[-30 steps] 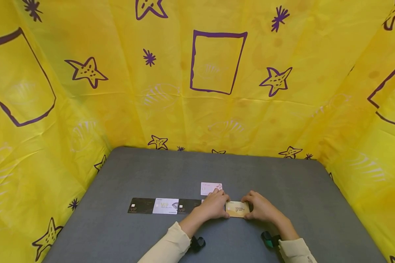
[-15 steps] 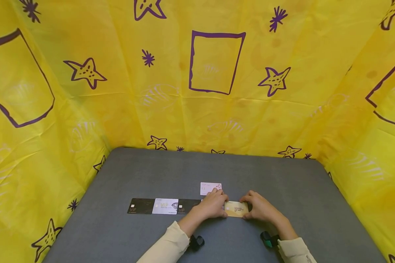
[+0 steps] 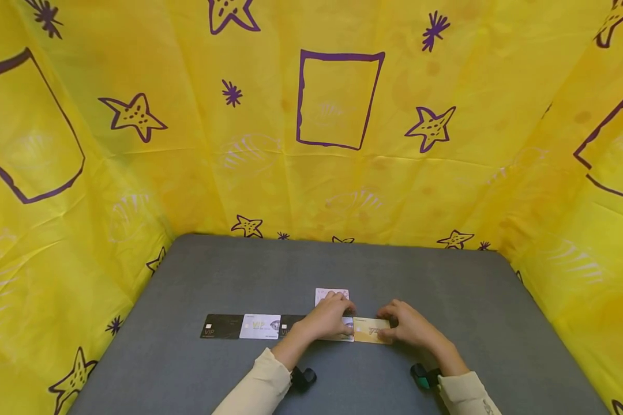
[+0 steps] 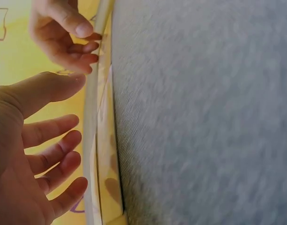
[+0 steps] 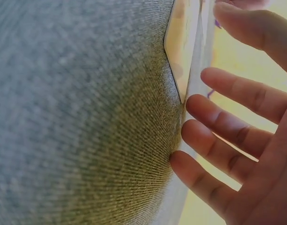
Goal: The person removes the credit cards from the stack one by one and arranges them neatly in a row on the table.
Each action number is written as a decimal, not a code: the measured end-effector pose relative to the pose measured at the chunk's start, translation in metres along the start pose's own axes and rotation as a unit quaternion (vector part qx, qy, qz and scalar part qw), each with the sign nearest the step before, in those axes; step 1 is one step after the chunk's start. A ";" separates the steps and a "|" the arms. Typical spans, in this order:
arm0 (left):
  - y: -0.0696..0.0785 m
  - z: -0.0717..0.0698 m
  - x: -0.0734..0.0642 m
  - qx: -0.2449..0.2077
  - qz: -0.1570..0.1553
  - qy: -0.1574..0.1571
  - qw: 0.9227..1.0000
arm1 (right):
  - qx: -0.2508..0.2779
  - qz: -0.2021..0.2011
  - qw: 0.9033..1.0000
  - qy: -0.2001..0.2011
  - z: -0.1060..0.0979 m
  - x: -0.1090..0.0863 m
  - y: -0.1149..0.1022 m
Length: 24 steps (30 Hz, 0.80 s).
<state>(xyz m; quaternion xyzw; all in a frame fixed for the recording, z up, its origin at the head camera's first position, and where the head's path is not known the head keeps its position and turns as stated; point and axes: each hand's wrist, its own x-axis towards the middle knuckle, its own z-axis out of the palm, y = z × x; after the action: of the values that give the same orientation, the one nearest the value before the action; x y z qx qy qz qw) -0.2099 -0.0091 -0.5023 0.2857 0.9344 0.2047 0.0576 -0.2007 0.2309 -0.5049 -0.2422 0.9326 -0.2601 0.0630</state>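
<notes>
A gold card [image 3: 366, 329] lies flat at the right end of a row of cards on the grey table. My right hand [image 3: 409, 325] is at its right edge, thumb over the corner; in the right wrist view its fingers [image 5: 237, 96] are spread and nearly straight. Over the row, just left of the gold card, is my left hand [image 3: 328, 317], covering most of one card [image 3: 346, 331] beneath it. Its fingers [image 4: 54, 152] look relaxed and apart in the left wrist view, with nothing between them. Behind it lies a white card with a red pattern [image 3: 323, 296], partly hidden by the fingers.
Further left in the row lie a black VIP card [image 3: 222, 326], a white VIP card [image 3: 259, 326] and a second black VIP card [image 3: 291, 324], edge to edge. Yellow patterned cloth [image 3: 270, 184] walls in the grey table [image 3: 213, 374] at the back and sides.
My left hand has come off the gold card and shifted left, uncovering part of the card beside it. The right hand's fingers have loosened at the gold card, which stays put.
</notes>
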 end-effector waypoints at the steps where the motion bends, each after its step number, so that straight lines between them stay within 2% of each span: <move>1: -0.001 -0.002 0.000 -0.003 -0.002 0.002 1.000 | -0.002 0.000 1.000 0.001 0.000 0.001 -0.001; 9: -0.016 -0.008 -0.001 -0.020 -0.026 0.014 0.999 | -0.011 0.003 1.000 0.020 -0.002 0.009 -0.002; 16: -0.022 -0.013 -0.001 -0.029 -0.040 0.023 0.999 | 0.002 0.029 0.999 0.031 -0.002 0.019 -0.005; 24: -0.030 -0.018 -0.001 -0.042 -0.051 0.040 0.997 | -0.019 -0.008 0.998 0.053 -0.002 0.028 -0.009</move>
<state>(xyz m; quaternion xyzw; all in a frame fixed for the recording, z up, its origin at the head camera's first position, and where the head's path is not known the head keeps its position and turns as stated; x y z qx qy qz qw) -0.2287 -0.0388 -0.4986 0.2263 0.9399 0.2520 0.0428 -0.2222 0.2112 -0.4985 -0.2365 0.9376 -0.2549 0.0070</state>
